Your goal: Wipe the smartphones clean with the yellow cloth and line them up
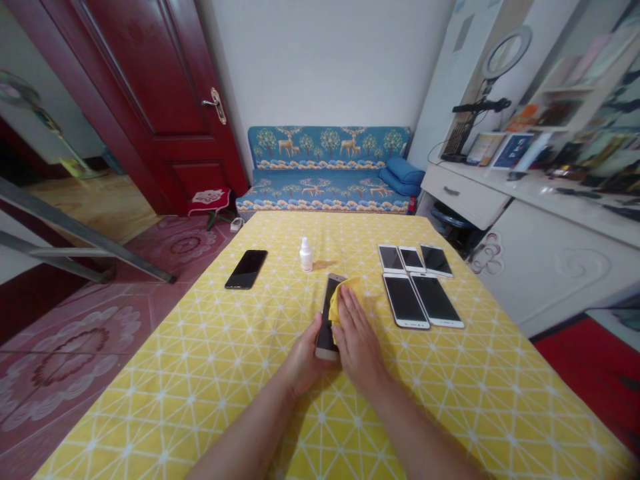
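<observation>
My left hand point(306, 358) grips the lower left side of a smartphone point(327, 343) with a pale frame and a dark screen. The phone is held at a slant above the table, its top end pointing away from me. Against its screen, my right hand point(359, 337) presses a yellow cloth point(336, 306), the fingers held together over it. The cloth and fingers cover the right part of the screen. Beyond the phone stands a small white spray bottle point(306, 256). Most of my left fingers are hidden behind the phone.
A black phone point(247, 269) lies at the left on the yellow patterned tablecloth point(210, 373). Several phones lie in two rows at the right, among them a large white one point(438, 301). Past the table are a blue sofa point(320, 180) and, at right, a cluttered white dresser point(470, 193).
</observation>
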Tool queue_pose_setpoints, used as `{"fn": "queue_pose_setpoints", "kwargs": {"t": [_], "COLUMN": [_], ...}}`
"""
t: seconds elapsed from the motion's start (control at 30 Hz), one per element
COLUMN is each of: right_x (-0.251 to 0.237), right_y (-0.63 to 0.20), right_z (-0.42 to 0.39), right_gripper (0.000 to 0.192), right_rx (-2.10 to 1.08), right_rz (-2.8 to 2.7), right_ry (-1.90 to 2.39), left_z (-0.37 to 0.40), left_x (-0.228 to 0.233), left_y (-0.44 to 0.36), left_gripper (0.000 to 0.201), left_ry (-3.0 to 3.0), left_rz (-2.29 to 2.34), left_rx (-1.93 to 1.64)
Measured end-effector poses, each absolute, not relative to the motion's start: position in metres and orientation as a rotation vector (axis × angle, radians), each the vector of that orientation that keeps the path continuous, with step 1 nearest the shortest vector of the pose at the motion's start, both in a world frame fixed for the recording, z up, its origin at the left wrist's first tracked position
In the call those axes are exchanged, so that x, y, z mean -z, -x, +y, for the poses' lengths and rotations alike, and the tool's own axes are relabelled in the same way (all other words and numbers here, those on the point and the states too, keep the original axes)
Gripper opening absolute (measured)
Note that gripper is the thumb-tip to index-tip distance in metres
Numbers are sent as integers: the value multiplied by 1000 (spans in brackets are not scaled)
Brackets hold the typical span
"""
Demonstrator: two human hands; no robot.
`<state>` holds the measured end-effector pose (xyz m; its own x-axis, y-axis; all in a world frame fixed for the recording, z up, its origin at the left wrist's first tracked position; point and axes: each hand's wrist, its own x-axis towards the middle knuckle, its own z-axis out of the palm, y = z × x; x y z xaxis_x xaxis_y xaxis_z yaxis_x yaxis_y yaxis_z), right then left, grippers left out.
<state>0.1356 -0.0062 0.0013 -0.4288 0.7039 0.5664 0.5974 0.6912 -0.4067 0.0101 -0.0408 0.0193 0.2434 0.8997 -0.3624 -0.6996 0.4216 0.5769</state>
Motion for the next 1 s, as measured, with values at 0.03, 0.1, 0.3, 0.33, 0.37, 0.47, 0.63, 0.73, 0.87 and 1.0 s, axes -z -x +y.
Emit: {"fn": "queue_pose_setpoints", "kwargs": {"t": [0.03,0.1,0.3,0.33,0.37,0.47,0.63,0.73,0.87,1.0], "right_x": [-1,1,0,-2,-4,-14,-24,-22,-16,-11], "right_y": [-137,-142,-157,-160,-161,-164,-164,-160,-152,-145], "right_z": [-4,2,10,10,10,9,4,0,-7,-14], "right_gripper": [64,62,53,51,48,41,38,38,44,49], "right_rx": [-193,-204,-248,-255,-264,-274,-243,-254,-401,-481], "right_rz": [-2119,-2028,-1800,-1770,-1754,-1769,-1839,-1909,-2047,-2109], "right_ry": [1017,1050,1037,1013,980,846,700,634,537,473], "left_z": [-42,-43,-47,-48,-48,-48,-49,-48,-44,-40], "left_x": [-18,-16,-17,-19,-20,-22,-19,-18,-17,-13], "left_y": [-11,-14,-17,-17,-16,-14,-13,-14,-14,-11], "left_gripper": [46,46,60,61,61,57,54,57,39,29], "left_ry": [-345,-388,-594,-623,-643,-675,-673,-622,-457,-311], "left_rz": [736,750,685,671,662,661,694,711,683,717], "left_rx": [-1104,-1069,-874,-854,-843,-833,-842,-853,-1031,-1075]}}
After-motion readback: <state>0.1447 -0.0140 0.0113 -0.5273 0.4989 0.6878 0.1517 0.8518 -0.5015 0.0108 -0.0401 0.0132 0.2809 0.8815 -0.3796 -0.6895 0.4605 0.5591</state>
